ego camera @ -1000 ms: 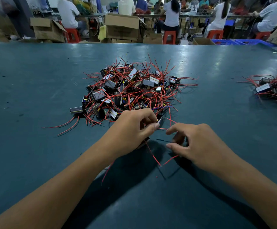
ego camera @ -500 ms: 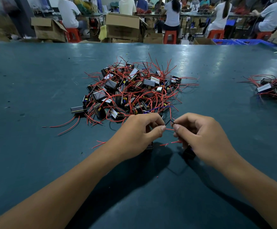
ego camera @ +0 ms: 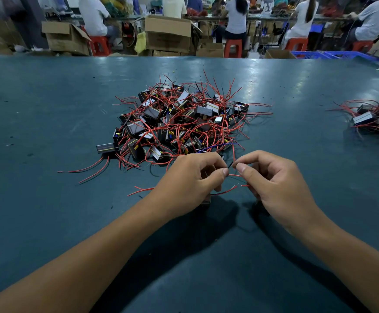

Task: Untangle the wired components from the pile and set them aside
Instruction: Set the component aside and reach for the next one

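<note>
— Workshop floor behind, is it?

— Yes. Across the far edge of the dark teal table top (ego camera: 48,132) stand open brown cardboard boxes (ego camera: 168,32) and red plastic stools (ego camera: 232,47), with people in pale shirts seated with their backs turned at long benches. All of that is blurred.

— And on the table itself, from the head view?

— Mid-table sits the tangled pile of small black box-shaped components with thin red wires (ego camera: 179,123). Loose red leads trail out of it toward the near left, and a couple of dark leads stick up at the back. Well apart, at the right edge, lies a smaller cluster of the same black wired parts (ego camera: 376,118), partly cut off by the frame.

— Where are the hands?

— Both just in front of the pile's near edge, close together, thumbs nearly meeting. The left hand (ego camera: 190,179) has its fingers curled, thumb and forefinger pinching a thin wire (ego camera: 233,175) that runs across the gap. A dark block (ego camera: 206,201) peeks out beneath that hand; I cannot tell whether it is gripped or merely lying under the palm.

— The right?

— The right hand (ego camera: 274,184) is curled too, thumb pressed to forefinger on the same wire. Another red lead end pokes out lower, beside its fingers.
</note>
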{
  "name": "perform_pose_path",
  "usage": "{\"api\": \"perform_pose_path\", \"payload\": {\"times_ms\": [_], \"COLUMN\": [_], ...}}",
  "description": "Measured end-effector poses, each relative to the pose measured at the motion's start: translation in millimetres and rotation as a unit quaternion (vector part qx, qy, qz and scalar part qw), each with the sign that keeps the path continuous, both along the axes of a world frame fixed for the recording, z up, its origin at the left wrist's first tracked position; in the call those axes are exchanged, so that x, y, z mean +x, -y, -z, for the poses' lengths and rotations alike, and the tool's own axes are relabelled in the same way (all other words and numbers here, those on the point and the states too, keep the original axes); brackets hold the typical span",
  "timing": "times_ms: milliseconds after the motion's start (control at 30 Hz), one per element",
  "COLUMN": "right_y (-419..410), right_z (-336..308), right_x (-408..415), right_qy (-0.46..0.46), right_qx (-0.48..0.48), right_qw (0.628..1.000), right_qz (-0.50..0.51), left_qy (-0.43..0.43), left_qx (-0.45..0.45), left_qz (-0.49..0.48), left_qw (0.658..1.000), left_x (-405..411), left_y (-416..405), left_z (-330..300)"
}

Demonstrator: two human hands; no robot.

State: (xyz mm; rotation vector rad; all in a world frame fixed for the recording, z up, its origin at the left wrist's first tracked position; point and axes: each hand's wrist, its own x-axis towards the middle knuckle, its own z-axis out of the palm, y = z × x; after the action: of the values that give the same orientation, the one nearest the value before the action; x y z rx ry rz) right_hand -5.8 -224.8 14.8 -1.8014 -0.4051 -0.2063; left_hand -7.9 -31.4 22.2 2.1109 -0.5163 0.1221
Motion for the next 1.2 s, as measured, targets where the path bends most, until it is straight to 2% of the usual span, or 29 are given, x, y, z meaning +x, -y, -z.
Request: {"api": "perform_pose_path", "payload": {"times_ms": [367,600,700,833,900,1100,1200], "right_y": [-1,-4,-5,-4,-3,-3,-4], "right_z": [4,2,0,-1,-2,-8,-13], "right_x": [-2,-2,-4,-8,-8,-13,-15], "right_qy": [0.01,0.003,0.013,0.046,0.057,0.113,0.16], "right_qx": [0.029,0.065,0.049,0.007,-0.01,-0.072,-0.118], "right_qw": [1.0,0.998,0.999,0.999,0.998,0.991,0.98], "right_qz": [0.007,0.002,-0.006,-0.028,-0.026,-0.013,-0.007], "left_qy": [-0.001,0.03,0.061,0.162,0.178,0.154,0.04], "left_qx": [-0.005,-0.001,-0.027,0.043,0.063,0.1,0.038], "left_qz": [0.011,0.004,-0.011,-0.011,-0.012,-0.007,-0.003], "left_qw": [1.0,1.0,0.998,0.986,0.982,0.983,0.998], "left_x": [-6,-5,-6,-8,-7,-11,-10], "left_y": [3,4,4,5,4,3,3], "left_z": [-3,-2,-6,-16,-18,-27,-28]}}
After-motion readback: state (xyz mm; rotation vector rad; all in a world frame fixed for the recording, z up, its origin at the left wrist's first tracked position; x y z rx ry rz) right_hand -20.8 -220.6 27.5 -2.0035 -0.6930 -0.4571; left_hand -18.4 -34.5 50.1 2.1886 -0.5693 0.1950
